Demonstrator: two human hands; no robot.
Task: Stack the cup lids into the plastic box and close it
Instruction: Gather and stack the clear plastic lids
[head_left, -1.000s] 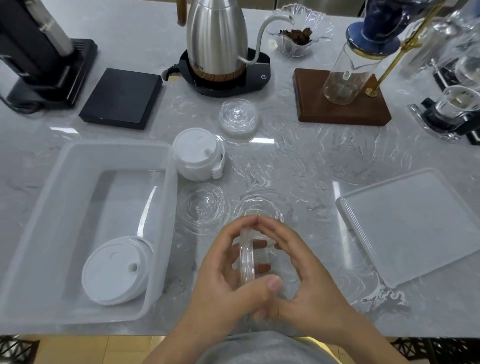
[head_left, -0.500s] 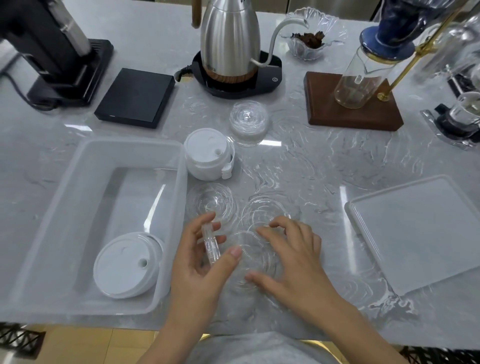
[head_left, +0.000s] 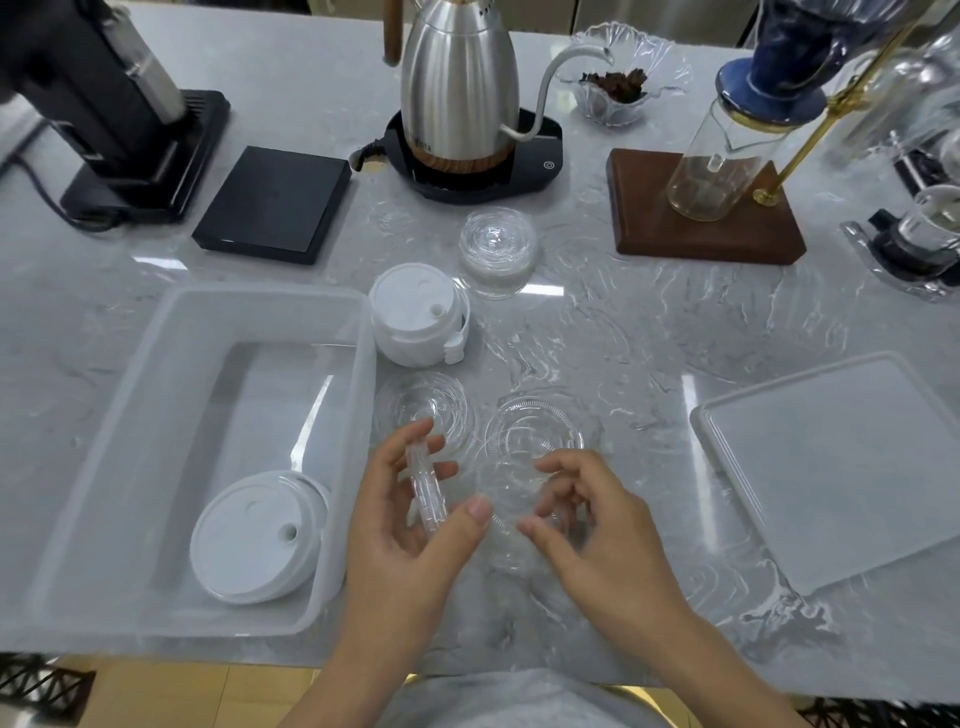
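Near the marble table's (head_left: 649, 332) front edge, our left hand (head_left: 400, 525) pinches a clear lid stack (head_left: 428, 491) on edge, axis sideways, while our right hand (head_left: 587, 525) grips another clear lid (head_left: 511, 493).

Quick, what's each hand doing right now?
Left hand: holding a clear lid stack on edge.
Right hand: fingers curled around another clear lid.
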